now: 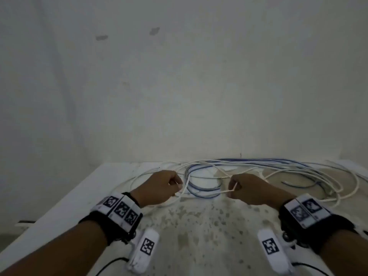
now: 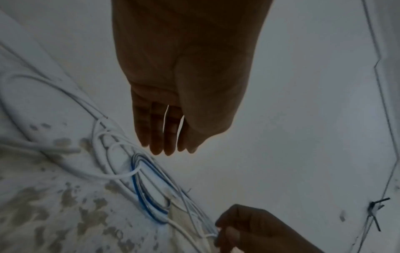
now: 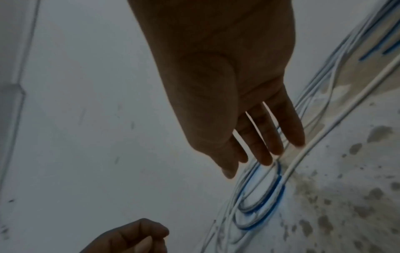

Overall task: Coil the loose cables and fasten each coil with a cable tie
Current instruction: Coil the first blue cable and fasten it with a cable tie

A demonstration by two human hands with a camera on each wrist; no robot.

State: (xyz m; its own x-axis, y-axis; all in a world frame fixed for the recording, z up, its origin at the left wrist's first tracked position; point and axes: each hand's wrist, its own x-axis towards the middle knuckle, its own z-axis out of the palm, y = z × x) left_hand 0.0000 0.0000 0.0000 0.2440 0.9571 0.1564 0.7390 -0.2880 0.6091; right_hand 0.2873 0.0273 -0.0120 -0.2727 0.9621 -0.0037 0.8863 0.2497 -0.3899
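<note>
Found spread across the far half of the table (image 1: 199, 226): a tangle of loose cables, with the blue cable loop (image 2: 136, 190) near its middle, taken here as the reference mark. No finished coil seen. No cable tie seen in any view.

Observed just left of the blue cable loop: the left hand (image 1: 159, 186), fingers curled, pinching the white cable (image 1: 223, 191) between thumb and forefinger. Observed just right of the loop: the right hand (image 1: 246, 189), likewise closed, with the same white cable running through its fist. Confirmed from each wrist view, where the opposite hand shows curled with thumb pressed down.

Noted between the two grips: a short slack run of white cable, sagging across the near edge of the blue cable loop and apparently lying over it.

Judged as to purpose: held at two points so as to single out one cable from the tangle and measure off a first turn. Judged also as an early stage, with coiling barely begun.

Flagged as a risk: crossing of white strands over and under the blue cable loop to its right, likely to snag or drag the blue along when pulled. Advisable to draw slack gently toward the near side of the loop.

Cannot tell where the white cable's free ends lie.
</note>
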